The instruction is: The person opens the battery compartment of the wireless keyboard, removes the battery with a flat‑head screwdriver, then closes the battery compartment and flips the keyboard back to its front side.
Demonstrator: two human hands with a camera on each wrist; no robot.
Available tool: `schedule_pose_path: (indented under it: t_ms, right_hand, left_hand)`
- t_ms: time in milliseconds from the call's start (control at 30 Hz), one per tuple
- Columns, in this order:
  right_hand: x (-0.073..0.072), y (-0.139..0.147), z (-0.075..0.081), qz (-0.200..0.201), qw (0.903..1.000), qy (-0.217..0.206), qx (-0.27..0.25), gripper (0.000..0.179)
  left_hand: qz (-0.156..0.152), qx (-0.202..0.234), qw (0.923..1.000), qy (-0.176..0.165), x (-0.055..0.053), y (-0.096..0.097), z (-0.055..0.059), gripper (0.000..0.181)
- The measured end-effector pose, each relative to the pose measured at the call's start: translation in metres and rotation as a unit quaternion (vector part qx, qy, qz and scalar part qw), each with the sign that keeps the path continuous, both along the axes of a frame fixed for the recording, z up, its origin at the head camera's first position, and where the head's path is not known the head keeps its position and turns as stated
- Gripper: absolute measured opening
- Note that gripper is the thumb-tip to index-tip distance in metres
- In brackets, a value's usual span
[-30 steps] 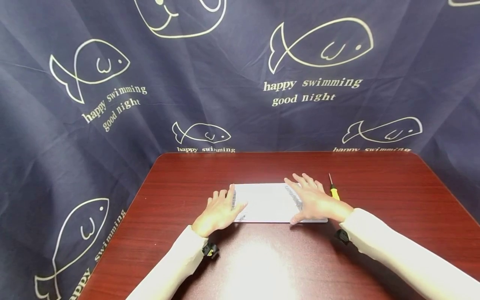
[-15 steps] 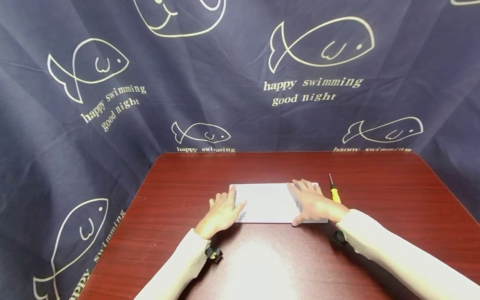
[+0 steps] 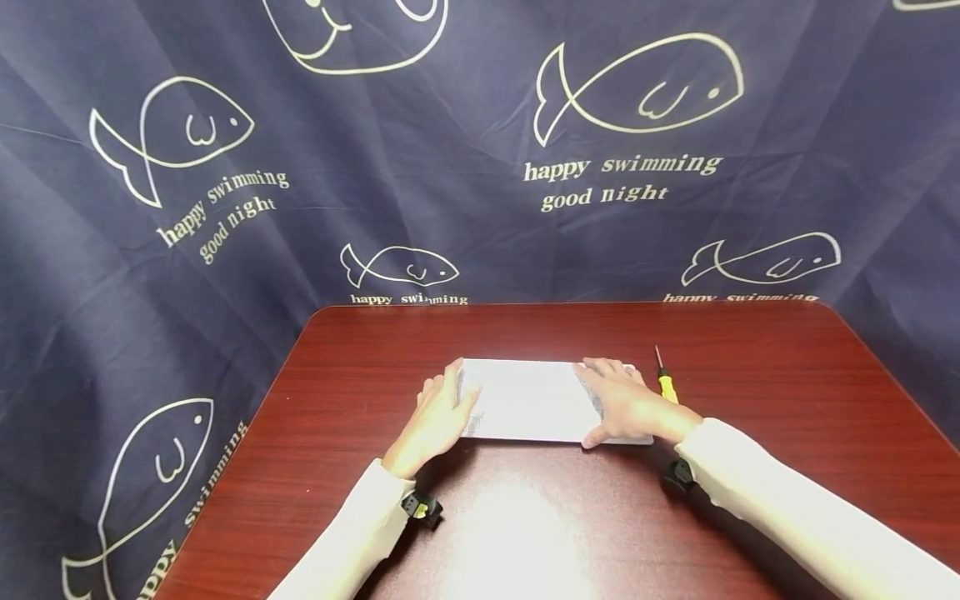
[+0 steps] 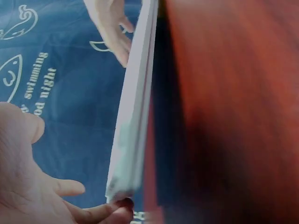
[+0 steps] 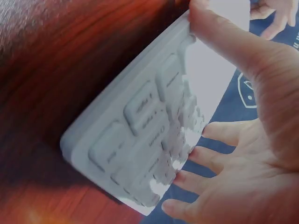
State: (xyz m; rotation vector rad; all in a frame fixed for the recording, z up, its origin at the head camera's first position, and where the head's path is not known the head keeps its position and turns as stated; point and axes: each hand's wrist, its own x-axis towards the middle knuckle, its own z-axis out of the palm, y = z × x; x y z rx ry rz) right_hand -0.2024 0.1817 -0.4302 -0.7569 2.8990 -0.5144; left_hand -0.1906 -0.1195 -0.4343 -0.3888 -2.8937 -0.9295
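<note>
A white keyboard (image 3: 532,402) lies crosswise on the table between both hands, its surface washed out by glare in the head view. My left hand (image 3: 431,421) grips its left end, with fingertips beneath that corner in the left wrist view; this end looks slightly raised. Across the right end spans my right hand (image 3: 630,407), thumb on the near edge and fingers at the far edge. Several keys of the keyboard (image 5: 149,121) show below the right thumb in the right wrist view.
A screwdriver (image 3: 667,385) with a yellow handle lies just right of the keyboard, behind the right wrist. The reddish-brown table (image 3: 390,342) ends at a dark blue curtain (image 3: 480,125) printed with fish.
My left hand has taken hold of the keyboard's left end, which has risen slightly and shifted left. The right hand has settled lower onto the right end.
</note>
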Motion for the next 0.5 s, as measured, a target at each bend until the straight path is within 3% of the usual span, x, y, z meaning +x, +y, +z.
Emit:
schedule_pose_path:
  t_ms: [167, 300, 400, 500]
  right_hand:
    - [0.0, 0.003, 0.004, 0.008, 0.9994, 0.011, -0.032, 0.111]
    - [0.001, 0.001, 0.007, 0.021, 0.9973, 0.009, -0.069, 0.11]
    - [0.002, -0.003, 0.01, 0.031, 0.9943, -0.001, -0.102, 0.111]
    - [0.002, -0.008, 0.01, 0.045, 0.9902, 0.0, -0.132, 0.112]
  left_hand:
    - [0.006, 0.07, 0.9964, 0.047, 0.0, -0.003, 0.021, 0.052]
    - [0.005, 0.136, 0.9872, 0.083, 0.0, -0.006, 0.04, 0.047]
    - [-0.022, 0.189, 0.9738, 0.125, 0.0, -0.009, 0.053, 0.044]
    - [-0.066, 0.236, 0.9529, 0.179, -0.001, -0.011, 0.064, 0.043]
